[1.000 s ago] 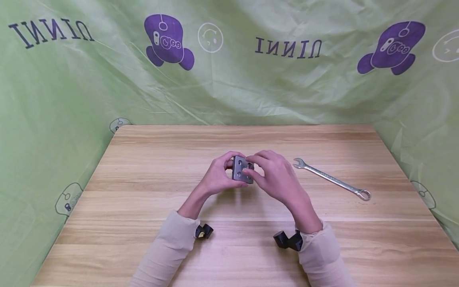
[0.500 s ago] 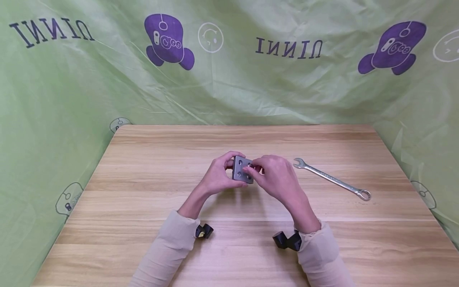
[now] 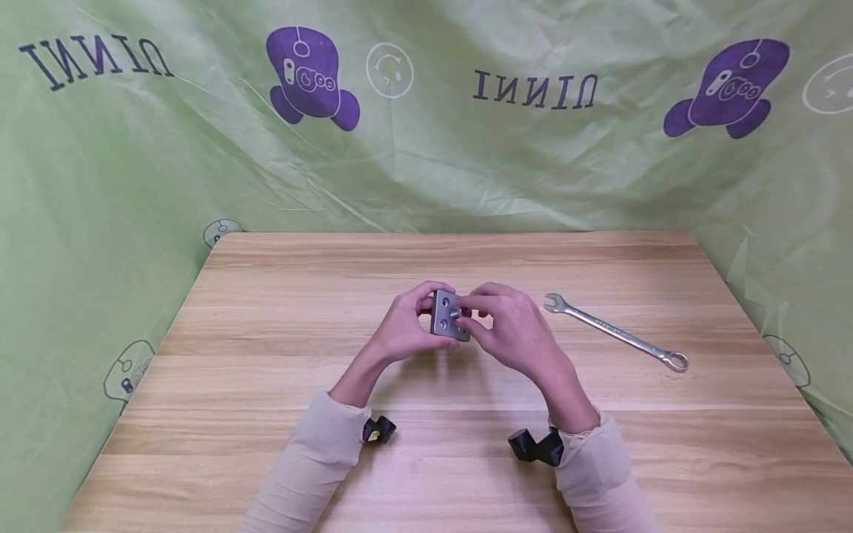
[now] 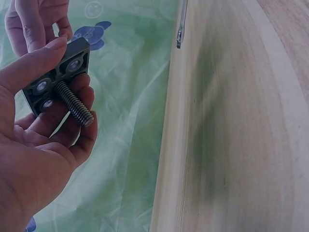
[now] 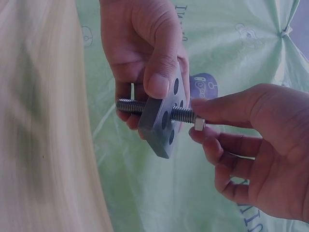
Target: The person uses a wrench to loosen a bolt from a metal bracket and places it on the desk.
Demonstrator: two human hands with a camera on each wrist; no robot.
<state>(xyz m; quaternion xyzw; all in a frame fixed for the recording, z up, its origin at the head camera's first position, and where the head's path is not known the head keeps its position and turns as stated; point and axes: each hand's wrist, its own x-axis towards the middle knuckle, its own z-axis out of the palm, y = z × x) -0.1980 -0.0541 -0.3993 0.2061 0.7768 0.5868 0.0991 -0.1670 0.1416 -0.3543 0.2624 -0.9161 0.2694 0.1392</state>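
Below the left hand [image 3: 402, 326] and right hand [image 3: 516, 326] lies a wood-grain table [image 3: 440, 474]; beyond them hangs a green printed curtain [image 3: 426, 170]. Right of the right hand, a wrench [image 3: 616, 332] rests on the table. The left hand grips a grey plate [image 5: 157, 124] by its edges, a bolt [image 5: 183, 115] through it. The right hand pinches the bolt's head. Both hands are raised, facing each other, forearms slanting inward.
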